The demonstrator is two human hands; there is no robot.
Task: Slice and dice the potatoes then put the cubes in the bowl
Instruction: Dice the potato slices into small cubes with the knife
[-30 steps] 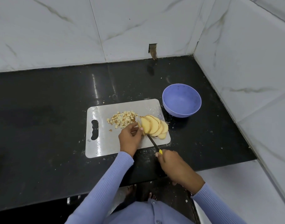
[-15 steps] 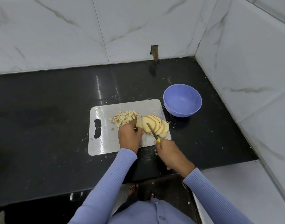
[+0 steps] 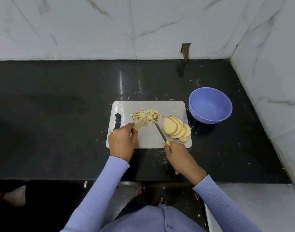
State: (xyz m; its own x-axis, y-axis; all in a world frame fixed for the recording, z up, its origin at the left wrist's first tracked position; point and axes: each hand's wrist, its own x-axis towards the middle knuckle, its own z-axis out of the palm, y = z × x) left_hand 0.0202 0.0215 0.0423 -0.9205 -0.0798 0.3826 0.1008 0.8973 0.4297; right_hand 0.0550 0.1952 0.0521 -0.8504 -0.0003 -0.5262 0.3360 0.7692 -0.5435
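Left hand (image 3: pixel 122 142) pinches potato slice (image 3: pixel 138 125); right hand (image 3: pixel 178 155) grips knife (image 3: pixel 161 131) beside it

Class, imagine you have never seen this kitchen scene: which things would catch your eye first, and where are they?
The round lilac plastic bowl stands out on the black stone counter, just right of the pale grey cutting board. On the board, a fan of pale yellow potato slices lies right of a heap of small potato cubes. The left hand pinches one slice beside the heap, while the right hand grips a yellow-handled knife.
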